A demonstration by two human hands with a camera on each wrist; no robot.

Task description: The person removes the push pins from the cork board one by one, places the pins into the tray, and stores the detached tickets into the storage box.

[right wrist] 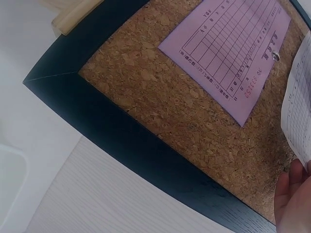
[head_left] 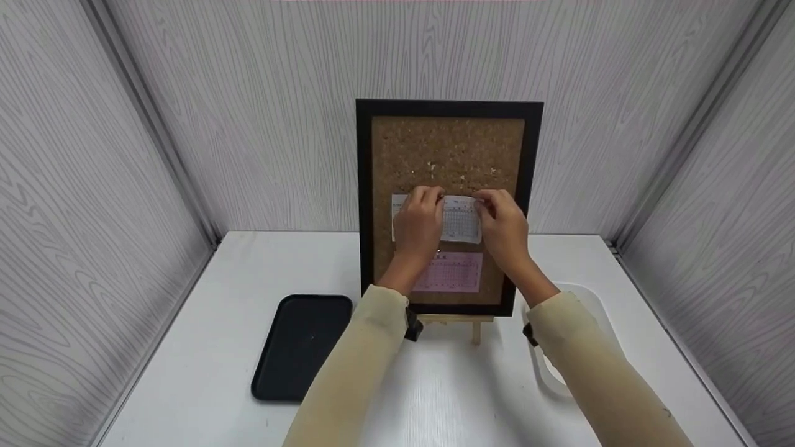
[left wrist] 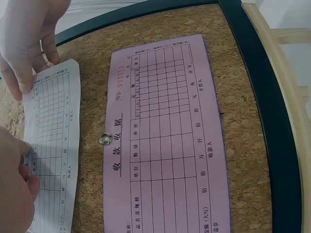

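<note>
The pink slip [head_left: 456,276] is pinned, but the white slip [head_left: 461,222] seems unfinished: right hand [head_left: 506,228] pinches its corner, left grip [head_left: 420,225] I cannot tell.

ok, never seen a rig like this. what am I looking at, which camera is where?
No robot: these are a person's bare hands. The wide picture comes from a head-worn camera, the two close-ups from one on each wrist. On the white table are a framed corkboard on a wooden easel, a black tray and a white container, partly hidden. The right hand pinches a corner of a white slip. The left hand is at its top edge; whether it grips anything is unclear. Below is a pink slip with a clear pin at its edge.
</note>
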